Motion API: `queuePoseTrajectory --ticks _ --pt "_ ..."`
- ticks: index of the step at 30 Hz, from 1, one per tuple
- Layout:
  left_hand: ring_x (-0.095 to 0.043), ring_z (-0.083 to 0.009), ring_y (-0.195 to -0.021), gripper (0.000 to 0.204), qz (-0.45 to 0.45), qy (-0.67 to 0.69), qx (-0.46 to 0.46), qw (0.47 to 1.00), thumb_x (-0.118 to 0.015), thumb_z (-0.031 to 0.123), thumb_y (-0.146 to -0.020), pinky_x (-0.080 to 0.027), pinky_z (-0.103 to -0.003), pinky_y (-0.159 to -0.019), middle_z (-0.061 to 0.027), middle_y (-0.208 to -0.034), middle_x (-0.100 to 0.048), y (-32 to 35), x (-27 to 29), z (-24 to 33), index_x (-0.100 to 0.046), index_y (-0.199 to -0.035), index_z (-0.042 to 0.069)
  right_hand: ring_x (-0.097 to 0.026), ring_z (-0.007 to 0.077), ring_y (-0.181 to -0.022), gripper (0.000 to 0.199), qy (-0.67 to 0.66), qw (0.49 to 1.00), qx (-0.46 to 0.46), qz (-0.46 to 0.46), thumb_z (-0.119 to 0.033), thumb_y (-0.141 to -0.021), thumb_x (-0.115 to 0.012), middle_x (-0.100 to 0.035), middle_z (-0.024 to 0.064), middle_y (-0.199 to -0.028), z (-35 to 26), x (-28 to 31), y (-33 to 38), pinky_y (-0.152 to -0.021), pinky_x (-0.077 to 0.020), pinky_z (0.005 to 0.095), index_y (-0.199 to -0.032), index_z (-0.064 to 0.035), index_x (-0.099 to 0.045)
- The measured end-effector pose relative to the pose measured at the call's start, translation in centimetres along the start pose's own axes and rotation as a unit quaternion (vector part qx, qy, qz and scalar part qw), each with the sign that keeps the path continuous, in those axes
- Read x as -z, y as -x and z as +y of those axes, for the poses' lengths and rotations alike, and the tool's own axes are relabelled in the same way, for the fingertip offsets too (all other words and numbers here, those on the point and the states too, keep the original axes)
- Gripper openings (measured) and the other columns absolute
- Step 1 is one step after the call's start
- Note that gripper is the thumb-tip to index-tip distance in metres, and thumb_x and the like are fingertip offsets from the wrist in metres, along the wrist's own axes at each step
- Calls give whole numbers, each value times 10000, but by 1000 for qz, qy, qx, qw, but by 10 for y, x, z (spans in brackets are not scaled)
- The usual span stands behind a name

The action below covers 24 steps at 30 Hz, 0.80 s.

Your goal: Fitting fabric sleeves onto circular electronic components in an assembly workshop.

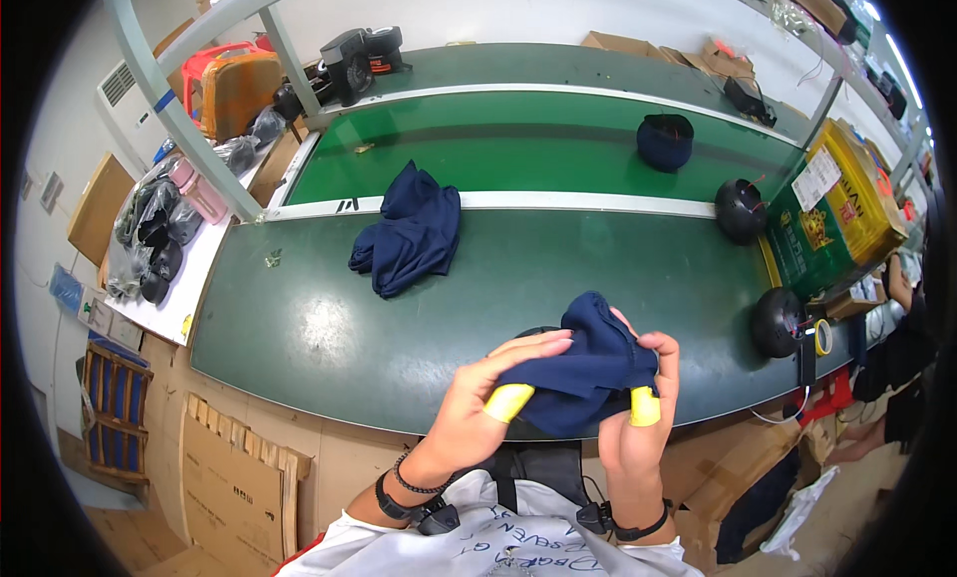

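Observation:
My left hand point(478, 398) and my right hand point(646, 403) grip a navy fabric piece point(588, 368) from both sides, just above the near edge of the green table. The fabric is bunched, with a folded peak standing up between my fingers. A dark rounded edge point(538, 332) shows behind it, mostly hidden by the cloth and my left fingers. Yellow tape wraps both thumbs. Farther off to the left, a crumpled pile of navy fabric point(409, 233) lies on the table.
At right are two black domes point(741, 210) point(778, 323) with wires, beside a green-and-yellow box point(837, 213). A navy-covered dome point(665, 144) sits on the green belt point(498, 139). A metal rail point(588, 204) crosses the table; a pink bottle point(199, 190) stands left.

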<state>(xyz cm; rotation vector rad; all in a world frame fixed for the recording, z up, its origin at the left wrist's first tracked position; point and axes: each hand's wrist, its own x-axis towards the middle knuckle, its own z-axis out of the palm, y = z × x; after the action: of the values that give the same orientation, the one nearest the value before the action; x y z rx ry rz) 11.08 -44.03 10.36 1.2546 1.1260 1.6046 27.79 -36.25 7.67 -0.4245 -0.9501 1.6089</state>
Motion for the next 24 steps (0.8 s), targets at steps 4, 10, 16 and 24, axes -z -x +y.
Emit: queuePoseTrajectory --ticks 4,10,16,24 --pt "-654 -340 -1250 489 43 268 135 953 -522 259 -1066 -508 -463 -1112 -240 -1365 -640 11 5 -15 -556 -1378 -116 -608 285 -1287 313 -60 994 -90 9 -206 -1058 -587 -585 209 -1413 -5 10 4 -1105 -500 423 -1307 -29 -515" --pt "-687 -312 -1201 419 48 434 205 876 -496 262 -1090 -553 -480 -1058 -194 -1301 -687 22 17 -39 -600 -1324 -69 -685 235 -1113 266 -102 977 -185 -18 -171 -1048 -592 -689 139 -1202 6 40 17 -1021 -546 397 -1200 46 -617" --pt "-723 -259 -1085 337 94 467 214 853 -555 243 -1073 -583 -413 -976 -153 -1199 -726 26 14 -46 -646 -1240 -35 -699 221 -962 244 -132 964 -193 -122 -211 -1052 -603 -705 120 -1053 22 66 38 -872 -574 372 -1102 20 -664" --pt "-700 -139 -981 309 -62 391 243 885 -594 271 -1070 -561 -287 -874 -83 -1081 -735 16 22 -49 -706 -1129 -10 -635 298 -1037 371 -323 869 -341 -152 -388 -1030 -656 -688 158 -1140 33 77 64 -929 -508 458 -1015 -18 -675"
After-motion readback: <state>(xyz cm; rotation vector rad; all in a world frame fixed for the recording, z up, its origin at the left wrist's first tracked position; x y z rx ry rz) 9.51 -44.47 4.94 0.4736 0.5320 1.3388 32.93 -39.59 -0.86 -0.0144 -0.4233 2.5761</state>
